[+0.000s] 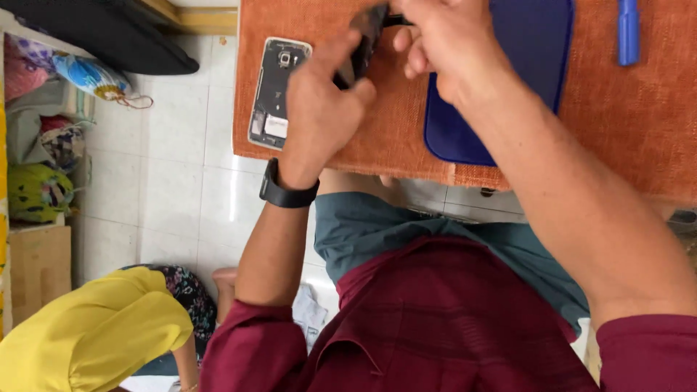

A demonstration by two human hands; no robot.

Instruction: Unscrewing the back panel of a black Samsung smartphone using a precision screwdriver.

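1. Both hands were clamped on a dark phone part [363, 43] above the orange table mat [377, 138]: left hand [319, 109] low, right hand [443, 43] high.
2. Its long axis ran tilted, top end toward the far edge.
3. Opened phone body [274, 91] lay flat just left, blue pad [508, 80] right, white tiled floor [174, 189] below.

We see a table [624, 156] covered in orange woven cloth [392, 138]. On it, a dark blue mat [523, 51] lies at centre; an opened phone back shell [277, 91] rests at nine o'clock of the mat, a blue pry tool [628, 30] at two o'clock.
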